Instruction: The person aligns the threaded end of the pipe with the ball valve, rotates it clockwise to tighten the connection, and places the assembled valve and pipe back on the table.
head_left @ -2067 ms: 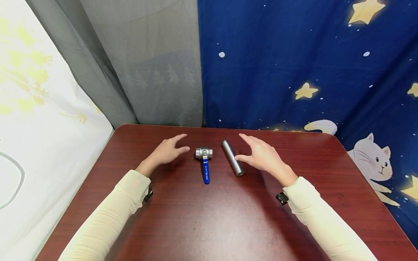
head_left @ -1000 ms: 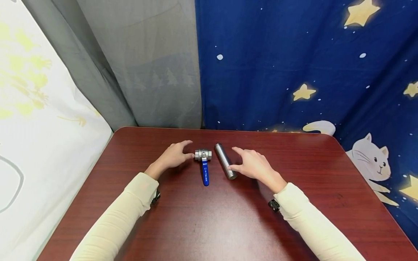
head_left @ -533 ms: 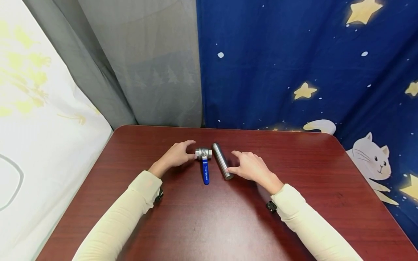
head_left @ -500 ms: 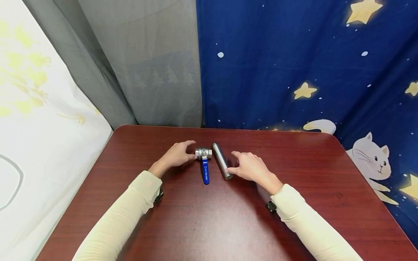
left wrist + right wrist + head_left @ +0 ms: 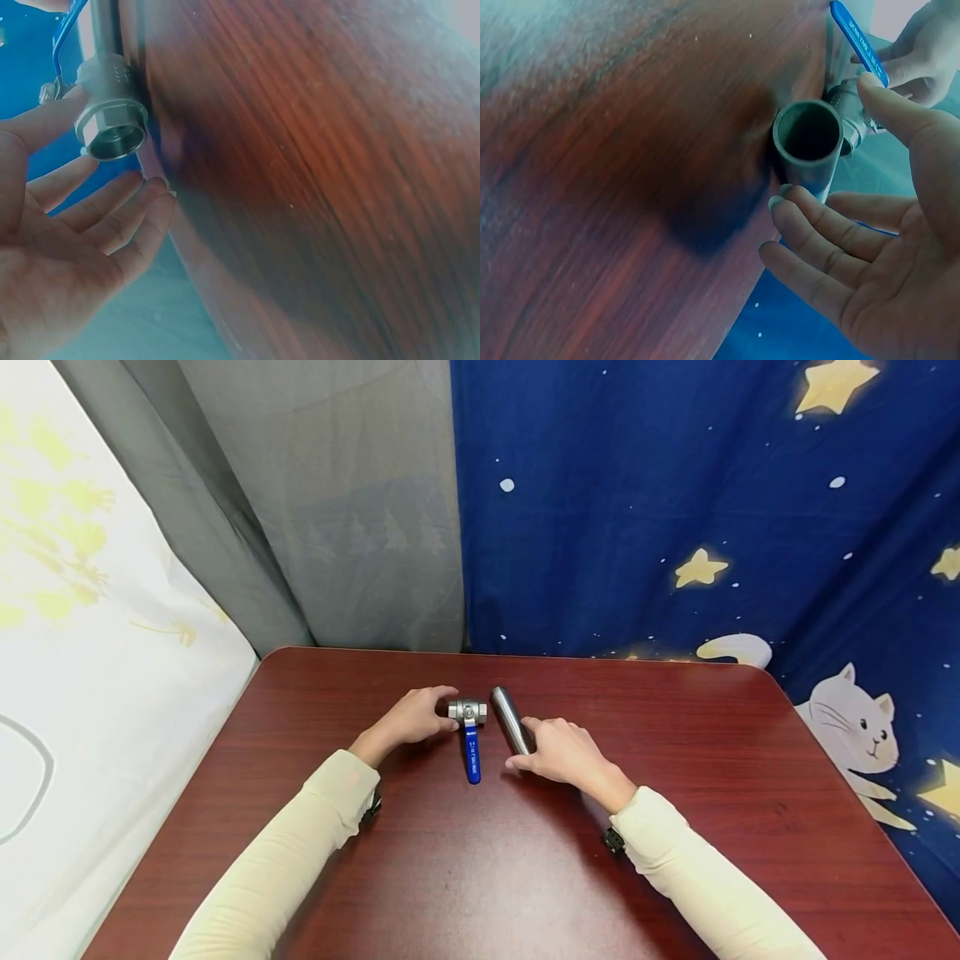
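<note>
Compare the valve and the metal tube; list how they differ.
The valve carries a blue lever; the metal tube is plain, without one. The valve's body lies crosswise in the head view, while the tube slants. The valve's body is short; the tube is longer. Both are silvery and show an open, hollow end.

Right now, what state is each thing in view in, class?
Valve: on the table, blue lever crosswise to its body.
Metal tube: lying slanted, near end hollow and open.
Left grip: open at the valve's left end, contact unclear.
Right grip: open around the tube's near end, contact unclear.
Blue curtain: hanging.
Grey curtain: hanging.
</note>
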Available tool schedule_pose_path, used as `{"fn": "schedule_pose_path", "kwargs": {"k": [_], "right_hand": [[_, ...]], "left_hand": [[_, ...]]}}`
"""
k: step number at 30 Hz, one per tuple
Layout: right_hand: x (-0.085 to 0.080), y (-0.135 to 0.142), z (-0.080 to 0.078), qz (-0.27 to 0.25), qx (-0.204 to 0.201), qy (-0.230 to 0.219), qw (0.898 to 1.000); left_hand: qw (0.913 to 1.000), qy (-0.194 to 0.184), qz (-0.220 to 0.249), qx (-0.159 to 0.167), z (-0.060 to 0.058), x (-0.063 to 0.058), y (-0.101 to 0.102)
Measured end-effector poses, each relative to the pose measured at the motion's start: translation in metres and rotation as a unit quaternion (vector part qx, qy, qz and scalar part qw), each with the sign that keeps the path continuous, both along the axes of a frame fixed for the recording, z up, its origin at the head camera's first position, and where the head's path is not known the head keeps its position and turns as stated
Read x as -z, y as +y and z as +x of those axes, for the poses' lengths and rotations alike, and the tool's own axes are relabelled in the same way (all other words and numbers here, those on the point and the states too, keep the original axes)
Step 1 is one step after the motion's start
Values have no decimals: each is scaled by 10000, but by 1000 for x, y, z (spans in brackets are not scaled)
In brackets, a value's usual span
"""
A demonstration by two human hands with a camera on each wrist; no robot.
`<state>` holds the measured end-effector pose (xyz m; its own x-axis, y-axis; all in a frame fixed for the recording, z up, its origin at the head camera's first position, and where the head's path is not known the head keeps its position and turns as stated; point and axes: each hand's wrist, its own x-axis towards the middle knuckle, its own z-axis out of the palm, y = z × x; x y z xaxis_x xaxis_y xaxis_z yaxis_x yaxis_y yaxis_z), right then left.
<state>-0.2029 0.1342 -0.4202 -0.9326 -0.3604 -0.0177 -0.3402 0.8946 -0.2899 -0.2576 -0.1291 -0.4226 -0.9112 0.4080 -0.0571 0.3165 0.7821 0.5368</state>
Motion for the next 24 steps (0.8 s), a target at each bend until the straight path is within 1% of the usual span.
{"fn": "schedule_pose_path", "kwargs": {"k": [11, 16, 24], "right_hand": [[4, -4, 2, 224, 231, 15, 9995], [8, -7, 3, 309, 313, -27, 9990], [11, -12, 4, 486, 413, 104, 9979]], "left_hand": [[9999, -36, -96, 28, 0, -1, 8], [9999, 6, -119, 40, 1, 1, 12], [9996, 130, -253, -25, 0, 4, 15]]}}
